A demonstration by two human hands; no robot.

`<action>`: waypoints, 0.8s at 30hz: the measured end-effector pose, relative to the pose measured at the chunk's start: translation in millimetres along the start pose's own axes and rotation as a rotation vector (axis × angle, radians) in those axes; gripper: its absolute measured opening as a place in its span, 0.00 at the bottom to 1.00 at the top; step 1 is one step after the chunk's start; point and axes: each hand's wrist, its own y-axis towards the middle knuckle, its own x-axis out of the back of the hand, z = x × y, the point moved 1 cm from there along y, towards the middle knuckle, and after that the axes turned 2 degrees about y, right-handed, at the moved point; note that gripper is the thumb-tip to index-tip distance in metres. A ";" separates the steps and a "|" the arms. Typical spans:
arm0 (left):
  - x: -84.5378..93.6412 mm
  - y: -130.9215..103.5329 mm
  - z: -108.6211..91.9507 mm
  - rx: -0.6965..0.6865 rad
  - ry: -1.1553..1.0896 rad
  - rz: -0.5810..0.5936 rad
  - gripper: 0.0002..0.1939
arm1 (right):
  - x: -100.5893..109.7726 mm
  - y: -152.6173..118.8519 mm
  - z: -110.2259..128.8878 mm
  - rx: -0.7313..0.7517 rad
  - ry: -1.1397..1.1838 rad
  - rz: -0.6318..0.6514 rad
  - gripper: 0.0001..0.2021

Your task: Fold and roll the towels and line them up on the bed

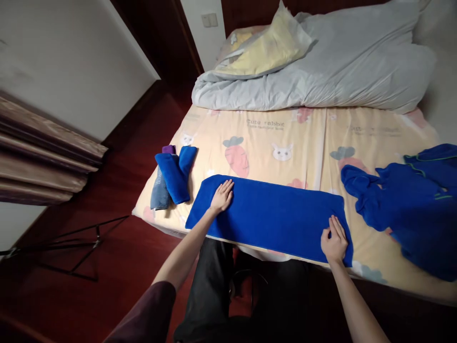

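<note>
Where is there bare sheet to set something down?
Widest: the sheet between the flat blue towel and the grey quilt. A narrow strip separates that towel from the heaped blue cloth. Crowded: the rolled towels at left and that heap at right.

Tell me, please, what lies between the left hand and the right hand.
Between the left hand and the right hand, the head view shows only flat blue cloth, with nothing on it.

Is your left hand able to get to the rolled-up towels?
Probably yes: the left hand lies flat, close to the rolled towels, with only bedsheet showing between.
</note>
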 end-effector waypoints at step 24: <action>100.2 90.1 99.8 0.138 0.405 0.186 0.12 | 3.6 4.4 5.5 0.013 -0.019 -0.008 0.24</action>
